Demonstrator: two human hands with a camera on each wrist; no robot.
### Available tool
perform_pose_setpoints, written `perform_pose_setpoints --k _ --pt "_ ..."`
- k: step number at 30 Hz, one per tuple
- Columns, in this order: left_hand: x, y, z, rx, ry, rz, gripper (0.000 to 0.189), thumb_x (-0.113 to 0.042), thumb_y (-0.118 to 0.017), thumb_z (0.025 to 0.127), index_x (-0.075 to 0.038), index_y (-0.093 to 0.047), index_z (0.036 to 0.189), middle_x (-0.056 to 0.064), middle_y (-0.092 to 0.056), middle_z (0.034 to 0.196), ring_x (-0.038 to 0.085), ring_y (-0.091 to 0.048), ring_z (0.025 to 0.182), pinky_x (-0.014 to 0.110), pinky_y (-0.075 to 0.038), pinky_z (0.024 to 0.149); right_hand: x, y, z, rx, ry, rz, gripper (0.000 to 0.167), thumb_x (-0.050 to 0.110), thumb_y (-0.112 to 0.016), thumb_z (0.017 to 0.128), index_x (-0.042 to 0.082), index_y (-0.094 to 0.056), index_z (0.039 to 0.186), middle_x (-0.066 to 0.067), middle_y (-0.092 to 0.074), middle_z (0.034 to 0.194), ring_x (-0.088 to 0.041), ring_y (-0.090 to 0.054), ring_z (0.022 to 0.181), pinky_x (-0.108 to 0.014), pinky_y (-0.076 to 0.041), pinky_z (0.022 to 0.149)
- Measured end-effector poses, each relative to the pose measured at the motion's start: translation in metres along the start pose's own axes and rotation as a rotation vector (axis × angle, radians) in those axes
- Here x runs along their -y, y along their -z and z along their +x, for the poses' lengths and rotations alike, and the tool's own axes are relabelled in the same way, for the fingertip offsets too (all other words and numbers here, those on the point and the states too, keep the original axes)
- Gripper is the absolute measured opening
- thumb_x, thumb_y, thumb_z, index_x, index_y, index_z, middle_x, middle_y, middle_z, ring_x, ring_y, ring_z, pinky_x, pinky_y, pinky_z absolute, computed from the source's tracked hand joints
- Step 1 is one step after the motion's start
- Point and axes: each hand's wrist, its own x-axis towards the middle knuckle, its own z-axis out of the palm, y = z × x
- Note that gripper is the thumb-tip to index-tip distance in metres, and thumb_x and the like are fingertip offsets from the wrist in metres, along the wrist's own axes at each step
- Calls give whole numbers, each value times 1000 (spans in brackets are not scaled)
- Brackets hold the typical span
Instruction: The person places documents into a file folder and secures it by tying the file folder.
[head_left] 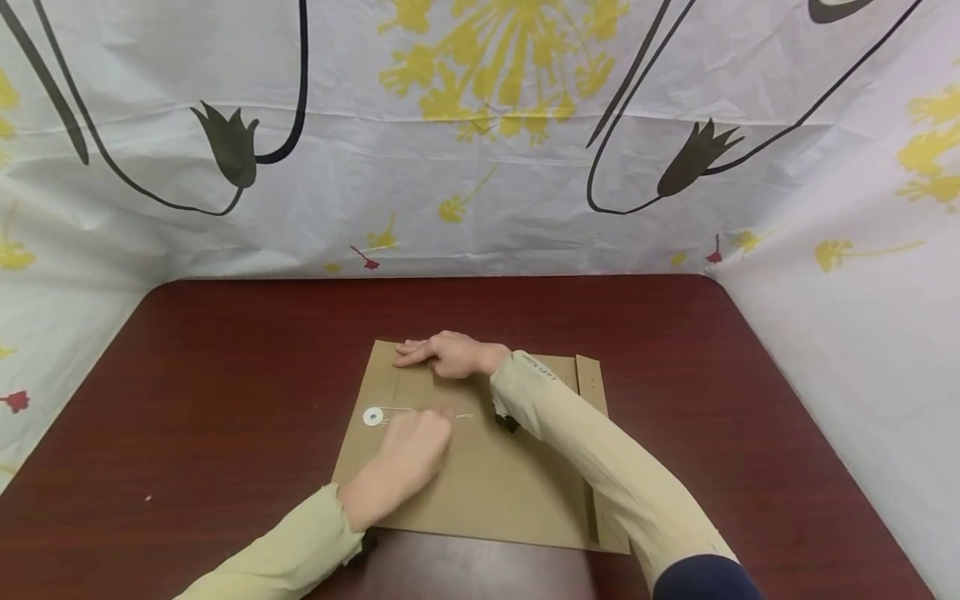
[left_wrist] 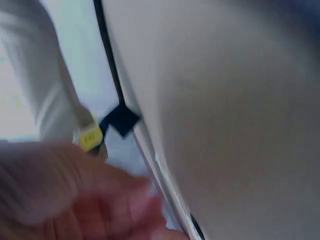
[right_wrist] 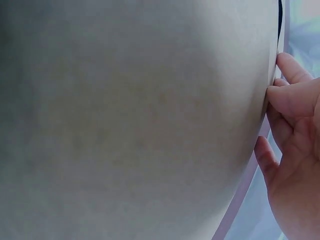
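A brown kraft envelope [head_left: 510, 467] lies flat on the table, a white round button [head_left: 372, 416] near its left side. Thin white string [head_left: 465, 416] runs from the button to my left hand [head_left: 408, 457], its loose ends showing just beyond the fingers. Thumb and fingers of that hand pinch the string low over the envelope; the left wrist view shows the hand [left_wrist: 85, 195] blurred, fingertips close together. My right hand [head_left: 453, 354] rests on the envelope near its far left corner, fingers extended. In the right wrist view, its fingertips [right_wrist: 274, 92] touch the envelope surface [right_wrist: 140, 120].
The dark red-brown table [head_left: 225, 400] extends around the envelope. A folded flap [head_left: 592, 383] runs along the envelope's right side. White patterned cloth [head_left: 480, 200] hangs behind the table and at both sides. My right sleeve [head_left: 600, 450] crosses over the envelope.
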Motion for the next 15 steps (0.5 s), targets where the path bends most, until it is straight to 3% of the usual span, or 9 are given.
perform_pose_setpoints --k 3,5,10,15 --pt "-7 -2 -4 -13 139 46 13 4 -62 75 -4 -56 68 7 -54 64 22 -58 50 33 -43 38 0 1 0 -3 -8 3 64 -13 -41 77 20 -58 129 1 -42 143 -10 -33 134 -19 -30 60" --pt "-9 -3 -3 31 188 45 12 3 -61 77 -3 -59 67 8 -55 65 24 -60 53 34 -46 41 1 1 -1 -6 -6 8 61 -12 -41 80 20 -58 129 1 -42 143 -11 -33 134 -18 -33 64" --pt "-15 -3 -4 124 193 61 13 0 -61 77 -6 -64 67 6 -58 66 23 -61 59 35 -48 45 3 0 0 -4 -2 6 54 -8 -43 86 20 -57 130 1 -42 143 -12 -32 134 -18 -37 73" --pt "-24 -3 -10 111 138 74 9 -3 -66 70 -7 -61 65 4 -56 64 21 -58 56 35 -46 43 2 0 0 -2 -11 5 55 -9 -43 86 21 -58 130 2 -42 143 -11 -32 134 -19 -37 70"
